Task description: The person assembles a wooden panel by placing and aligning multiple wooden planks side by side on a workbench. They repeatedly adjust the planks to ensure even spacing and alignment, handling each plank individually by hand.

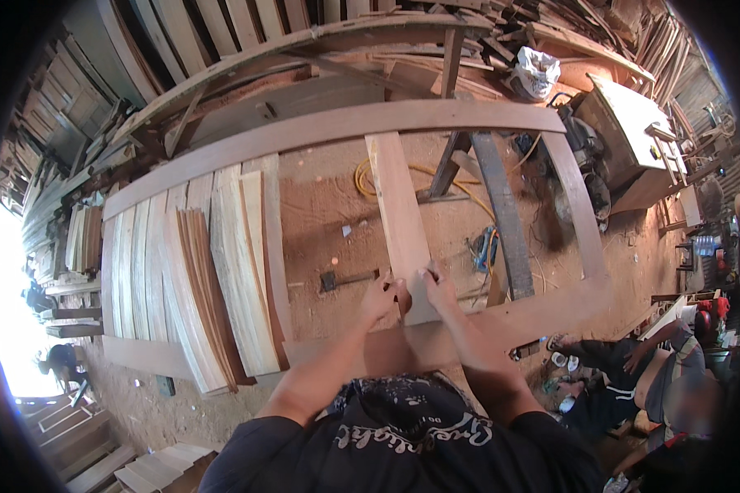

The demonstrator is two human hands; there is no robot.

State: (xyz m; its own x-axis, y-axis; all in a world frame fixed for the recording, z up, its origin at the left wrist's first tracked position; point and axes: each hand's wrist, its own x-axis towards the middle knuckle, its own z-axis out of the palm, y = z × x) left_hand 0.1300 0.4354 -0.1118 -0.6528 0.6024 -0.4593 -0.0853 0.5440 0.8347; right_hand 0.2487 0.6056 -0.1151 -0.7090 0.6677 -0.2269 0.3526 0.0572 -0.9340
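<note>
A large wooden door frame (321, 129) lies in front of me, its long rails running left to right. A pale wooden crosspiece (399, 197) spans it from the far rail toward the near rail (510, 323). My left hand (382, 297) is closed at the left edge of the crosspiece, close to its near end. At the opposite edge, my right hand (438, 287) has its fingers curled against the wood. A dark patch shows beside the left fingers; I cannot make out what it is.
Loose boards (242, 263) lie stacked over the panelled left part of the frame. A dark beam (501, 214) runs beneath the right part. A yellow hose (469, 193) and a blue power tool (485, 249) are on the ground. Another person (633, 370) sits at the right.
</note>
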